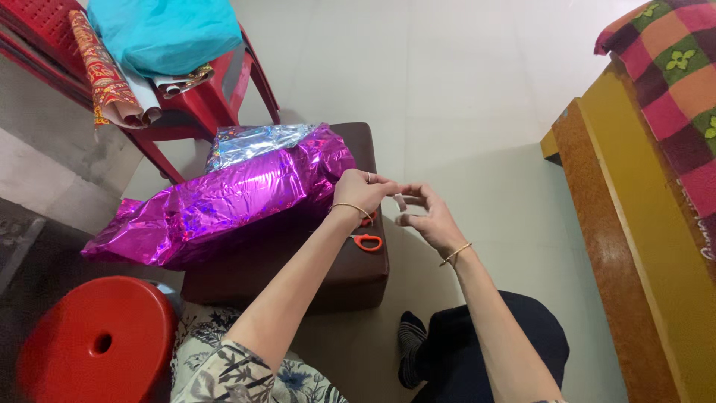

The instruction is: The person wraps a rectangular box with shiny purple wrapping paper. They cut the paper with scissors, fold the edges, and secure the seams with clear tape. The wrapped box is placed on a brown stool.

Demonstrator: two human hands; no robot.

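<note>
My left hand (363,191) and my right hand (427,215) meet fingertip to fingertip just above the right end of a brown padded stool (358,276). Between the fingertips of both hands is a small pale strip (400,199), too small to identify. Each wrist carries a thin bangle. Orange-handled scissors (367,241) lie on the stool under my left wrist. To the left of my hands, a long bundle wrapped in shiny magenta foil (224,205) lies across the stool, with silver foil (253,143) showing behind it.
A red plastic chair (212,97) at the back left holds rolled patterned papers (112,82) and a turquoise bag (164,30). A round red stool (97,343) stands at lower left. A yellow and brown wooden bed frame (634,224) with a checked blanket (675,82) runs along the right.
</note>
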